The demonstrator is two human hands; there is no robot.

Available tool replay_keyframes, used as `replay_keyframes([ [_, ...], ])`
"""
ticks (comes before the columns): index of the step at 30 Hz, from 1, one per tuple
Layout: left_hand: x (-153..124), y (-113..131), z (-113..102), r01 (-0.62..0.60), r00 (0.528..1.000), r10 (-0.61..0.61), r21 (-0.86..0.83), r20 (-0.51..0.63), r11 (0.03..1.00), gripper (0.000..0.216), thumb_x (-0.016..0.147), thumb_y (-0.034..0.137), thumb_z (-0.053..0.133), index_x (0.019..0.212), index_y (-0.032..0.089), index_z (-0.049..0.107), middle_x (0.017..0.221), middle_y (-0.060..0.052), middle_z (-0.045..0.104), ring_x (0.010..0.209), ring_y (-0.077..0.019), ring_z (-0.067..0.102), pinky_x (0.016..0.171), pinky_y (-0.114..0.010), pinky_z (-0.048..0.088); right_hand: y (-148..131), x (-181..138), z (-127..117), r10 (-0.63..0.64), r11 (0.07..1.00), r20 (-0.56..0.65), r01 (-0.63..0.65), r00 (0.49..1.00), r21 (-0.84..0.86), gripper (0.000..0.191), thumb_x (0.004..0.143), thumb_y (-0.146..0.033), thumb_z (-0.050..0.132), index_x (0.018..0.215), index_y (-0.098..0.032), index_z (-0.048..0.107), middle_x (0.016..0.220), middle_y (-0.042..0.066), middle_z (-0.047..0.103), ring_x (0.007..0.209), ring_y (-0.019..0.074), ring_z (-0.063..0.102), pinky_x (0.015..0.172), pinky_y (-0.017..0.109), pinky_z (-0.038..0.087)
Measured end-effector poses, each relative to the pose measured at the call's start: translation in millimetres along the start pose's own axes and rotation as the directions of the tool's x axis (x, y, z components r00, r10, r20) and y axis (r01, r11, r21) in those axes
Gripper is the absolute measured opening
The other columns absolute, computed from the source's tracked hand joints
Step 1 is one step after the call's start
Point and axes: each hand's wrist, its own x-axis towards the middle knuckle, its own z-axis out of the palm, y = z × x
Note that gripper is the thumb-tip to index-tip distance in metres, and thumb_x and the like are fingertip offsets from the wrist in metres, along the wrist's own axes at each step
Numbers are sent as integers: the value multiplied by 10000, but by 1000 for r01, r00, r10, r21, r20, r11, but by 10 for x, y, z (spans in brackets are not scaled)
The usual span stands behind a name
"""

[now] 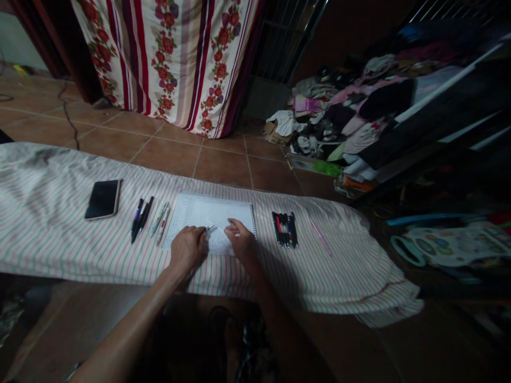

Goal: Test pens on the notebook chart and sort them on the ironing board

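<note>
Over the open spiral notebook (213,207), my left hand (189,244) is closed on a pale, see-through pen part (211,228) with a dark end. My right hand (241,238) faces it from the other side, its thumb and fingers bent in a pinch. A thin pale piece seems to reach those fingertips, too small to name. Left of the notebook lie two light pens (160,223) and several dark pens (141,219). To the right, several black pens and a red one form a neat row (285,230), with a pink pen (320,236) beyond.
The striped cloth (339,276) covers a long low surface. A tablet or phone (104,199) lies at its left. A floral curtain (167,64) hangs behind the tiled floor (223,157). Heaped clothes (351,111) fill the back right, and a pale patterned plastic item (443,244) sits at the right.
</note>
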Motion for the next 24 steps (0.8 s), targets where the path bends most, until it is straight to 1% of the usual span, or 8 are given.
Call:
replay_keyframes([
  [3,12,-47,-11,119,993,-118,-54,26,991,321,869,298,385,1073,191,609,976,-69,663,922,-198,585,734,-273,417,113,27,-22,-46,974,-62,31,997,-223,163,758,-207,517,833,-193,661,785,42,655,709,158,591,706,277,444],
  [6,21,-81,-3,147,988,-144,-75,49,986,321,864,289,391,1081,191,606,1020,-72,661,956,-196,584,770,-271,417,212,30,9,-84,923,-20,70,996,-377,132,756,-264,552,785,-205,666,774,52,637,717,176,573,681,283,419],
  [9,34,-97,11,152,987,-143,-117,77,982,322,861,266,395,1096,187,601,1037,-72,661,980,-185,579,803,-263,416,265,19,73,-124,877,27,122,992,-466,95,738,-282,589,763,-220,656,765,51,620,753,194,554,669,284,395],
  [12,42,-104,23,146,987,-134,-155,88,977,325,859,255,399,1103,181,601,1033,-73,666,971,-180,586,812,-260,420,264,9,120,-149,862,30,145,988,-485,50,740,-238,586,731,-222,632,750,48,603,746,190,539,665,278,382],
  [16,33,-113,26,142,987,-127,-161,101,977,320,856,260,410,1089,172,611,1030,-76,669,974,-187,588,825,-264,419,205,1,124,-135,877,10,124,991,-464,71,744,-202,560,697,-212,612,751,52,616,750,187,545,675,275,383],
  [18,27,-113,24,143,987,-127,-164,102,976,319,853,262,414,1081,163,614,1031,-81,668,978,-192,588,824,-266,419,178,6,111,-92,907,0,83,996,-413,80,738,-198,543,690,-205,607,736,47,632,729,180,559,664,268,391],
  [21,25,-106,22,157,984,-139,-167,111,973,322,853,271,412,1088,170,609,1042,-82,665,976,-192,589,808,-268,425,165,30,89,13,972,-26,-18,1000,-234,80,719,-223,522,697,-210,597,645,4,633,619,149,570,595,241,400],
  [24,29,-99,33,163,982,-142,-174,127,971,315,852,269,417,1085,182,609,1044,-74,666,971,-185,589,810,-266,423,171,68,65,111,994,-16,-111,994,-8,147,687,-230,489,770,-219,610,546,-46,598,506,123,537,516,220,382],
])
